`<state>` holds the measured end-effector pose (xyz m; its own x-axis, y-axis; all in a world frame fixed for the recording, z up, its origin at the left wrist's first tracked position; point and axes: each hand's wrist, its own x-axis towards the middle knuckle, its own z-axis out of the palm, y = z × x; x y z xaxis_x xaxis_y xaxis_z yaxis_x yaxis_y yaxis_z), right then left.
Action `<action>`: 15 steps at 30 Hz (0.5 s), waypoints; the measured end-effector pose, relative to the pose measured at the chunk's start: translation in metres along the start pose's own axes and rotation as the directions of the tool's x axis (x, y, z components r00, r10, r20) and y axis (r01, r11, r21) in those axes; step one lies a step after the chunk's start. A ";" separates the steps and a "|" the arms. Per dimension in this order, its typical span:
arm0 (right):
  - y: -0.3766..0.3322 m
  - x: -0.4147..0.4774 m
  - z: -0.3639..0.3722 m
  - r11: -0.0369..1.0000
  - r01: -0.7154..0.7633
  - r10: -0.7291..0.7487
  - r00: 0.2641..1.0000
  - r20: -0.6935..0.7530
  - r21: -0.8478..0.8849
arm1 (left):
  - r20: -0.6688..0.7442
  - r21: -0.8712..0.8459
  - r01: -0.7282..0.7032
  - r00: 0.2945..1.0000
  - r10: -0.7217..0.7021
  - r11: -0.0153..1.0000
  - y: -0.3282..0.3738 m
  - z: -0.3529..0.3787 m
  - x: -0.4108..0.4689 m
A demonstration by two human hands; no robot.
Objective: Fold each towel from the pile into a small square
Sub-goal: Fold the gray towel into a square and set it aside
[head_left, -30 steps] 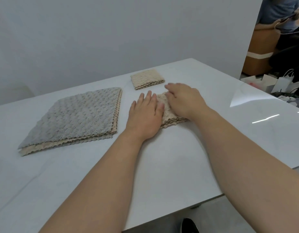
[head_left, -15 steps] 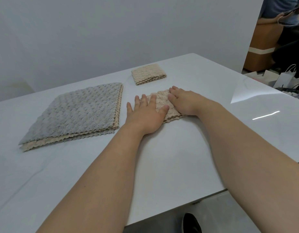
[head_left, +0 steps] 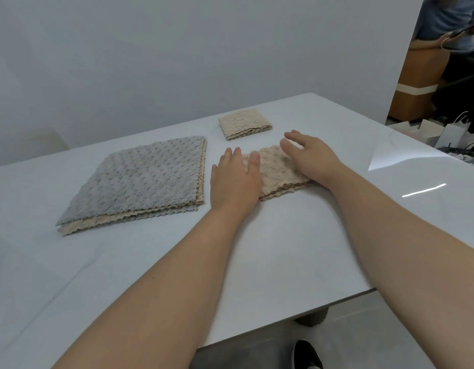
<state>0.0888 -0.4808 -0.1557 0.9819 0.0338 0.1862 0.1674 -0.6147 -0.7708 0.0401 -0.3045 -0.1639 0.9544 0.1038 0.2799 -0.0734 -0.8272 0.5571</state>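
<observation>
The beige towel (head_left: 277, 173) lies folded small at the centre of the frame on the table (head_left: 284, 249), with both my hands on it. My left hand (head_left: 234, 179) is flat with straight fingers, pressing the towel's left edge. My right hand (head_left: 310, 158) is spread and relaxed over the right side, fingertips raised off the cloth and holding nothing. I cannot tell whether its heel bears down. The finished square (head_left: 245, 124) sits just above, apart from the towel. The pile (head_left: 140, 177), grey on top of beige, lies at centre left.

The risks, as I judge them:
- **Fold opening:** the plush layers look springy, so lifting both hands at once may let the top fold pop open.
- **Skewed layers:** the near edge shows wavy layers not quite aligned, and pressing off-centre could skew them further.
- **Dragging:** sliding the towel up towards the square with one hand could drag the bottom layer and undo it.
- **Forearm sweep:** when I reach left for the pile, my forearm could sweep the towel askew.
</observation>
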 end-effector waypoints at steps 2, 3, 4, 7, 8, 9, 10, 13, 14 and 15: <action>-0.015 -0.008 -0.003 0.999 0.019 -0.024 0.992 -0.123 -0.043 | -0.072 -0.022 -0.048 0.996 0.047 0.999 -0.002 -0.014 -0.005; -0.027 -0.012 -0.002 0.992 0.053 -0.073 0.981 -0.177 -0.116 | -0.086 -0.019 -0.078 0.993 0.076 0.997 -0.006 -0.022 -0.008; -0.042 -0.016 0.001 0.976 0.095 -0.137 0.967 -0.213 -0.194 | -0.095 -0.021 -0.095 0.991 0.092 0.995 -0.012 -0.031 -0.010; -0.093 -0.026 0.025 0.936 0.211 -0.273 0.940 -0.203 -0.281 | -0.135 0.001 -0.093 0.987 0.092 0.996 -0.039 -0.062 -0.015; -0.109 -0.031 0.038 0.941 0.222 -0.269 0.948 -0.168 -0.255 | -0.155 0.019 -0.076 0.985 0.078 0.997 -0.050 -0.074 -0.016; -0.124 -0.034 0.052 0.948 0.222 -0.254 0.959 -0.125 -0.226 | -0.173 0.034 -0.055 0.983 0.060 0.998 -0.063 -0.085 -0.018; -0.138 -0.039 0.068 0.953 0.223 -0.243 0.967 -0.079 -0.205 | -0.188 0.045 -0.029 0.981 0.037 0.999 -0.077 -0.097 -0.021; -0.170 -0.049 0.115 0.956 0.226 -0.227 0.974 0.016 -0.189 | -0.224 0.082 0.063 0.974 -0.043 0.995 -0.122 -0.129 -0.030; -0.178 -0.051 0.126 0.959 0.206 -0.202 0.979 0.040 -0.193 | -0.228 0.102 0.088 0.972 -0.063 0.991 -0.136 -0.138 -0.032; -0.184 -0.051 0.137 0.962 0.186 -0.178 0.982 0.061 -0.200 | -0.231 0.121 0.112 0.970 -0.082 0.986 -0.149 -0.148 -0.032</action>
<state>0.0196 -0.2618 -0.1068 0.9401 0.1904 0.2827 0.3262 -0.7428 -0.5847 -0.0225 -0.1029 -0.1402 0.8646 0.2960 0.4061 0.0700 -0.8711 0.4860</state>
